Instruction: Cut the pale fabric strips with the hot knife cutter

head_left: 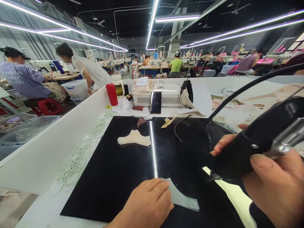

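My left hand [152, 198], its fingers curled and pressed together, holds one end of a translucent pale curved piece [181, 194] against the black work mat [106, 177]. At the right, my right hand [280, 180] wraps round a black hand-held tool [247, 145] with a metal lever and a cable. The tool is held above the mat, blurred at its tip. Below it lies a pale yellow curved piece [234, 193], partly covered by the tool and hand. A cream fabric piece or stack [134, 138] lies farther back on the mat.
Green rings [76, 161] lie along the left white wall [59, 148]. Behind the mat stand a red cup [111, 94], a phone [155, 102] and a white metal box [171, 95]. The tool's black cable [237, 90] arches overhead. Other people work beyond the walls.
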`<action>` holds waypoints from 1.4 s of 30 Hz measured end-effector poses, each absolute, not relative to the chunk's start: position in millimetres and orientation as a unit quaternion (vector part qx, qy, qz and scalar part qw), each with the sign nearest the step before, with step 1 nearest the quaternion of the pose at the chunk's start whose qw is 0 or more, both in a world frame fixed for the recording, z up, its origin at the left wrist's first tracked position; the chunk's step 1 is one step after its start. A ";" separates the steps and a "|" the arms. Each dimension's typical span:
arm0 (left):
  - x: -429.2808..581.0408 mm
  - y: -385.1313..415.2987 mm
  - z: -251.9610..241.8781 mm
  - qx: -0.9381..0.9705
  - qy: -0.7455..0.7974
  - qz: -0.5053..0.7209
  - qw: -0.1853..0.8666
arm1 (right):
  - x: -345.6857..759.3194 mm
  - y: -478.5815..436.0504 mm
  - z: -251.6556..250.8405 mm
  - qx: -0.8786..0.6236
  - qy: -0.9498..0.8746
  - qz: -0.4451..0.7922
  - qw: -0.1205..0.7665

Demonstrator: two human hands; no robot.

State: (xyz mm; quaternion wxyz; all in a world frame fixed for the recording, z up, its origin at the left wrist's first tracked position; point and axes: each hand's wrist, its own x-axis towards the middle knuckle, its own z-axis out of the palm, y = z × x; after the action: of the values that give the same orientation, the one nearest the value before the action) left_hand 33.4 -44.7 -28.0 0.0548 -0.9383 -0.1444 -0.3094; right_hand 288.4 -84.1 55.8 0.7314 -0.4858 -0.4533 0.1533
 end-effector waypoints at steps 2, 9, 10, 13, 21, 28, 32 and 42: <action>29.3 -40.2 -31.4 -0.937 -0.142 -0.315 0.058 | 262.6 -76.8 54.7 -0.458 -0.457 0.211 0.733; 32.0 -41.0 -32.6 -0.933 -0.147 -0.323 0.060 | 204.8 -60.1 49.3 -0.343 -0.472 0.269 0.766; 33.9 -42.4 -31.5 -0.932 -0.148 -0.325 0.063 | 203.4 -59.3 48.6 -0.342 -0.470 0.268 0.769; 39.2 -45.3 -27.6 -0.929 -0.149 -0.332 0.066 | 203.8 -58.2 46.5 -0.345 -0.465 0.262 0.772; 44.3 -48.2 -21.9 -0.922 -0.154 -0.346 0.082 | 209.2 -56.6 43.8 -0.358 -0.472 0.237 0.770; 42.3 -48.9 -24.2 -0.924 -0.152 -0.341 0.078 | 205.3 -56.0 44.9 -0.372 -0.460 0.235 0.772; 40.4 -48.4 -25.9 -0.928 -0.149 -0.330 0.085 | 203.8 -55.3 46.1 -0.378 -0.452 0.246 0.770; 43.2 -49.5 -30.7 -0.922 -0.154 -0.342 0.090 | 196.3 -53.8 47.6 -0.344 -0.448 0.279 0.776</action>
State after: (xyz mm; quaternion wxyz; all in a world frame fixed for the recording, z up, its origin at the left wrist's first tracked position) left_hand 43.2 -49.5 -30.7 0.0902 -0.9225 -0.1544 -0.3421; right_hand 196.3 -53.8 47.6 0.7764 -0.3441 -0.4482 0.2792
